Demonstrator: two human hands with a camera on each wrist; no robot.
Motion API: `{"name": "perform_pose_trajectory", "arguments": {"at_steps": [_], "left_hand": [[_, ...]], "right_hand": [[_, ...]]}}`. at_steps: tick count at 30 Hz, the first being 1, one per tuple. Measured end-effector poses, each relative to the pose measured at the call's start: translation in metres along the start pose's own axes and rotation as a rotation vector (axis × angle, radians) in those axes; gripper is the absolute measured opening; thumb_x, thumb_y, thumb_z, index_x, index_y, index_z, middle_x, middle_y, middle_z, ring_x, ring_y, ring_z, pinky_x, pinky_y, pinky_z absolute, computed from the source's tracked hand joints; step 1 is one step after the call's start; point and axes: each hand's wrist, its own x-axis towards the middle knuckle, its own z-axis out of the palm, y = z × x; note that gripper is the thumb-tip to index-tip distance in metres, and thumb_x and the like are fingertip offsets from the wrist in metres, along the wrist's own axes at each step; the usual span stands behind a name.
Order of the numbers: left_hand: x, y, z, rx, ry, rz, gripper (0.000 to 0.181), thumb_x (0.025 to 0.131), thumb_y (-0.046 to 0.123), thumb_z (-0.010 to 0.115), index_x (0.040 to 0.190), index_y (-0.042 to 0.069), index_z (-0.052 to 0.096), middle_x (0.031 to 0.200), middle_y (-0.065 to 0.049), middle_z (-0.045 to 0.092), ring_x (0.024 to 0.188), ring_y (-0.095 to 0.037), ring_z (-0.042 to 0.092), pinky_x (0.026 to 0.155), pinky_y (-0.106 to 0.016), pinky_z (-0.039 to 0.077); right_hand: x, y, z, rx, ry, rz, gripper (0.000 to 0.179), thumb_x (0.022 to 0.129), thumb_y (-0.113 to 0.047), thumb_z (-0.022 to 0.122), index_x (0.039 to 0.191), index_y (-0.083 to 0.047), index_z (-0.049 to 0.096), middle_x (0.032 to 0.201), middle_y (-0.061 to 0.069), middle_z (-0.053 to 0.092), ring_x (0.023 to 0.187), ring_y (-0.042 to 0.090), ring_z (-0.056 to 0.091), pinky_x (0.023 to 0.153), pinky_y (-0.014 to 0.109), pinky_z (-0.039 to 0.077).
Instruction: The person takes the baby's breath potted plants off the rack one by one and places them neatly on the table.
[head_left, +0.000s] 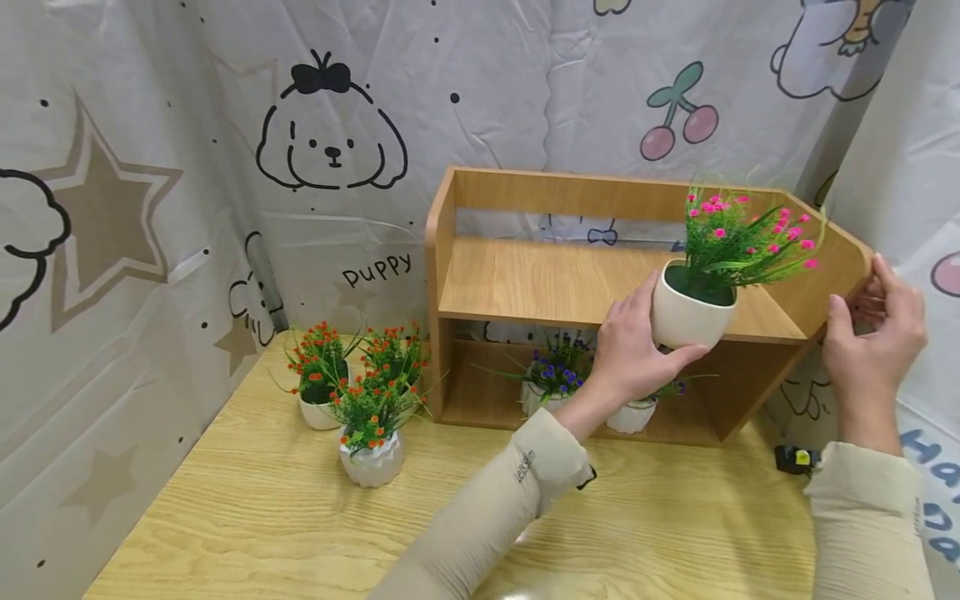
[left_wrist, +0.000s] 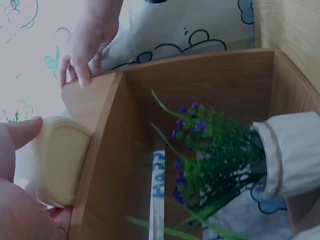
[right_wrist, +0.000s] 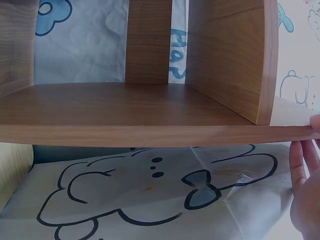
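Note:
My left hand [head_left: 630,346] grips a rounded cream pot [head_left: 693,312] with pink artificial flowers [head_left: 750,237], held tilted in front of the upper shelf. In the left wrist view the pot [left_wrist: 65,160] is close to the shelf board's front edge; I cannot tell whether they touch. My right hand [head_left: 877,342] holds the right side panel of the wooden desktop shelf [head_left: 525,271]. In the right wrist view, the thumb and fingers [right_wrist: 297,162] lie on opposite faces of that panel. On the lower level stand two white pots with purple flowers [head_left: 558,367], partly hidden by my left arm.
To the left of the shelf, several orange-flowered plants [head_left: 371,417] in white pots stand close together on the wooden table [head_left: 262,517]. A small black object [head_left: 791,458] with a yellow spot lies by my right sleeve. Patterned curtains [head_left: 480,108] hang behind and at both sides.

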Motion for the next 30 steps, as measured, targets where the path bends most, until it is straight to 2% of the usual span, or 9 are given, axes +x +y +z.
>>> {"name": "perform_pose_trajectory", "arguments": {"at_steps": [5, 12, 17, 22, 25, 30], "left_hand": [[-0.004, -0.011, -0.012, -0.046, 0.005, -0.022, 0.104, 0.078, 0.049, 0.089, 0.161, 0.016, 0.034, 0.139, 0.000, 0.064, 0.119, -0.016, 0.060, 0.093, -0.022, 0.049], [-0.011, -0.022, -0.030, -0.116, 0.036, -0.040, 0.103, 0.079, 0.045, 0.089, 0.161, 0.017, 0.034, 0.145, -0.001, 0.060, 0.125, -0.019, 0.059, 0.096, -0.028, 0.051], [-0.016, -0.027, -0.046, -0.153, 0.063, -0.042, 0.103, 0.079, 0.044, 0.089, 0.161, 0.016, 0.034, 0.147, -0.002, 0.059, 0.124, -0.019, 0.058, 0.097, -0.030, 0.052], [-0.021, -0.031, -0.061, -0.193, 0.077, -0.037, 0.104, 0.080, 0.040, 0.090, 0.162, 0.014, 0.032, 0.149, -0.003, 0.057, 0.128, -0.021, 0.057, 0.099, -0.035, 0.053], [-0.024, -0.033, -0.069, -0.217, 0.086, -0.026, 0.103, 0.080, 0.038, 0.090, 0.162, 0.014, 0.033, 0.148, -0.004, 0.057, 0.127, -0.020, 0.057, 0.097, -0.035, 0.053], [-0.028, -0.034, -0.081, -0.243, 0.104, -0.010, 0.103, 0.079, 0.036, 0.091, 0.161, 0.013, 0.034, 0.147, -0.005, 0.058, 0.124, -0.018, 0.057, 0.093, -0.025, 0.053]], "right_hand": [[-0.009, -0.023, -0.002, -0.006, 0.006, -0.005, 0.051, 0.096, -0.002, 0.061, 0.144, -0.019, 0.061, 0.104, -0.033, 0.042, 0.092, -0.016, 0.047, 0.086, 0.006, 0.045], [-0.004, -0.002, -0.001, -0.018, 0.012, -0.016, 0.052, 0.095, -0.003, 0.062, 0.144, -0.021, 0.061, 0.106, -0.033, 0.042, 0.092, -0.016, 0.047, 0.085, 0.006, 0.045], [-0.009, -0.021, -0.003, -0.016, 0.014, -0.033, 0.051, 0.096, -0.001, 0.060, 0.144, -0.018, 0.061, 0.104, -0.034, 0.041, 0.091, -0.018, 0.046, 0.086, 0.005, 0.044], [-0.011, -0.027, -0.003, -0.018, 0.007, -0.026, 0.051, 0.097, -0.001, 0.060, 0.145, -0.018, 0.061, 0.104, -0.034, 0.040, 0.091, -0.018, 0.045, 0.087, 0.005, 0.045], [-0.011, -0.027, -0.003, -0.025, 0.004, -0.024, 0.051, 0.098, -0.002, 0.059, 0.145, -0.019, 0.060, 0.105, -0.034, 0.040, 0.091, -0.018, 0.045, 0.087, 0.005, 0.045], [-0.010, -0.029, -0.002, -0.033, -0.002, -0.028, 0.049, 0.099, -0.004, 0.059, 0.146, -0.020, 0.059, 0.105, -0.035, 0.038, 0.091, -0.019, 0.044, 0.087, 0.004, 0.044]]}}
